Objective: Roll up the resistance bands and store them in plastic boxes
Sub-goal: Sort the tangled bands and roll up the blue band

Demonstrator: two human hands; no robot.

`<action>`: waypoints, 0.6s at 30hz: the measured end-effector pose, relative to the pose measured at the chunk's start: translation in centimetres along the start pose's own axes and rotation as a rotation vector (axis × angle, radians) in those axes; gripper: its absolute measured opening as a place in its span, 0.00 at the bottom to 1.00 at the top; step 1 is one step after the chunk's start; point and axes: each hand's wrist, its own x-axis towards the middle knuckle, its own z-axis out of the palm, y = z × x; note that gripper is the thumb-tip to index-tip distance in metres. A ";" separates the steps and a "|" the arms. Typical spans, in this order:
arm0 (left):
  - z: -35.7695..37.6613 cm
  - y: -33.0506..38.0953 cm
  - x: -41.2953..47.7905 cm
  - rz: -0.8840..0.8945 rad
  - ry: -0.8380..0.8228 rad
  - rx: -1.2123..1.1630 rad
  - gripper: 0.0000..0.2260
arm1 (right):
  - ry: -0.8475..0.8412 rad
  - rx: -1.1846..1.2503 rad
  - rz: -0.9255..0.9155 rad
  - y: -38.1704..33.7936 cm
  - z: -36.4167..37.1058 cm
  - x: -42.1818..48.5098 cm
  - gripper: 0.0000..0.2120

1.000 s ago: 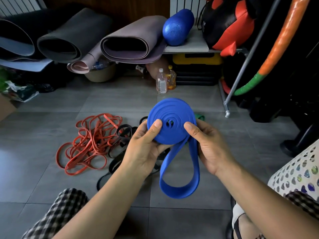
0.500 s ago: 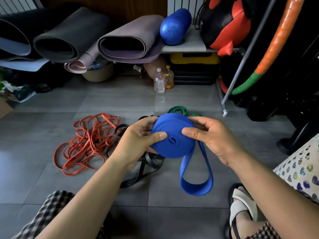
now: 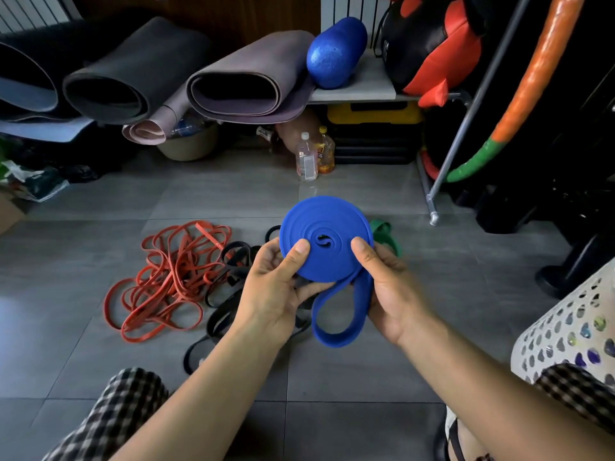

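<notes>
A blue resistance band is coiled into a flat spiral disc facing me, with a short loose loop hanging below it. My left hand grips the coil's left side, thumb on its face. My right hand holds the right edge and the start of the loose tail, thumb on the face. On the floor behind lie a tangle of red bands, black bands and a green band, partly hidden by the coil. A white perforated plastic basket stands at the right edge.
Rolled yoga mats, a blue foam roller and a red and black bag fill the back. Two bottles stand on the grey tiled floor. A slanted metal pole and an orange-green hoop are at the right.
The coil has turned from tilted away to facing me and risen slightly. The hanging loop has grown shorter. Both hands have shifted their grip on the disc.
</notes>
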 end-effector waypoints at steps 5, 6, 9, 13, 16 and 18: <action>-0.7 0.3 0.7 -0.042 -0.025 0.210 0.14 | -0.005 -0.067 0.030 -1.0 -0.7 0.3 0.12; -1.0 0.9 0.9 -0.046 -0.039 0.326 0.13 | -0.014 -0.115 0.016 -1.4 -0.9 0.4 0.12; -1.9 2.3 1.2 -0.017 -0.114 0.531 0.12 | -0.036 -0.328 -0.031 -2.5 -1.6 0.6 0.13; -1.9 2.6 0.8 -0.003 -0.196 0.596 0.13 | -0.077 -0.484 -0.002 -3.2 -1.8 0.4 0.08; -1.4 1.7 0.5 0.011 -0.116 0.463 0.16 | -0.044 -0.426 -0.014 -3.7 -1.5 0.5 0.02; -0.9 1.2 0.4 0.016 -0.084 0.348 0.15 | -0.011 -0.365 -0.051 -3.7 -1.3 0.7 0.07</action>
